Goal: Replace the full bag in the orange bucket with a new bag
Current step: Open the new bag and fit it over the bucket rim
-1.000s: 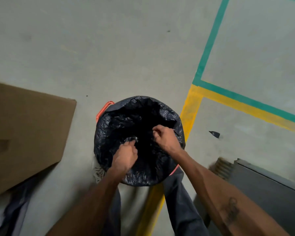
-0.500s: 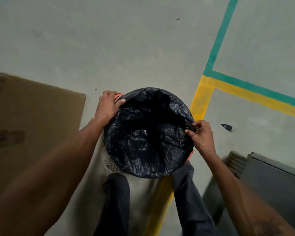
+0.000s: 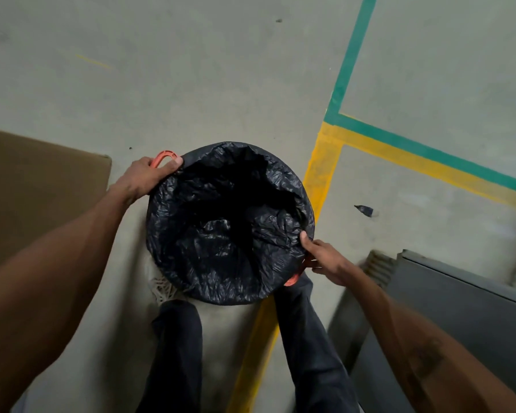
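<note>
Both of our hands have left the mouth of the bag, where they worked a second ago, and now sit on opposite sides of the rim. Our left hand (image 3: 145,177) grips the far-left handle of the orange bucket (image 3: 165,154), fingers curled over the orange loop and the thumb resting against the folded edge of the black bag (image 3: 230,228). Our right hand (image 3: 325,259) has slid toward the near-right side since half a second ago; its thumb presses the plastic onto the rim while the fingers curl underneath, beside a sliver of orange showing there. Between the two hands the bag lines the bucket, its edge turned over the rim all the way round, crinkled and sagging into a dark hollow. We stand close over it, our trouser legs (image 3: 176,353) just below the near rim, with some white netting (image 3: 161,289) on the ground at the bucket's lower left. Everything stands on a grey concrete floor (image 3: 191,70). At the left lies a brown cardboard sheet (image 3: 42,189). Just right of the bucket runs yellow tape (image 3: 322,174), meeting green tape (image 3: 349,55) at a corner. A dark scrap (image 3: 364,209) lies beyond the yellow line, and a grey metal panel (image 3: 459,308) fills the lower right.
</note>
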